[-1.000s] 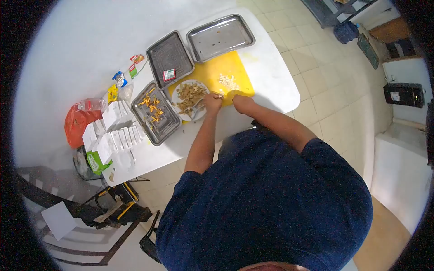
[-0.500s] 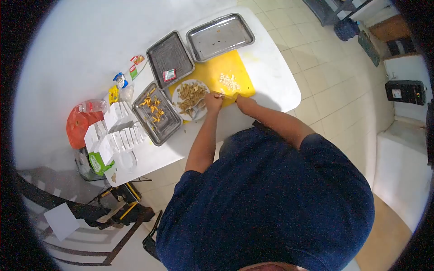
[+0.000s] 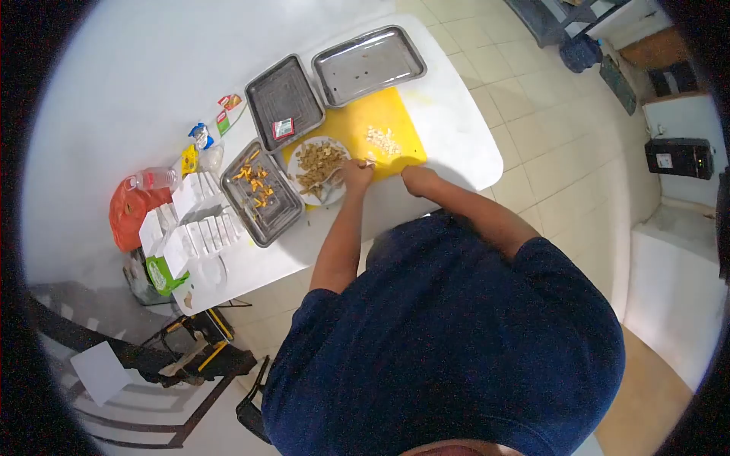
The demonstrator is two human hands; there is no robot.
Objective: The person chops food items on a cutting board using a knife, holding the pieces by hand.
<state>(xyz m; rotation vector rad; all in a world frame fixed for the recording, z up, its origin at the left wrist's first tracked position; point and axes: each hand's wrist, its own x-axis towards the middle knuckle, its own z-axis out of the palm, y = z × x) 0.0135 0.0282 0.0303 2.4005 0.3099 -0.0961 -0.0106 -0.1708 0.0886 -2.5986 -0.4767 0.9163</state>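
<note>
Plate (image 3: 293, 162) of chopped food (image 3: 319, 158) sits left of both hands in the head view; the left hand (image 3: 357, 175), at its right edge, grasps a utensil (image 3: 333, 178). The right hand (image 3: 419, 181) is clenched near the board's (image 3: 401, 112) near right corner; whether it holds anything, I cannot tell.

Both hands out front, loosely fisted, apart.
Left hand (image 3: 357, 175): fingers curled, forearm nearly straight ahead. Right hand (image 3: 418, 181): fingers curled, forearm angled inward. Both forearms bare.
</note>
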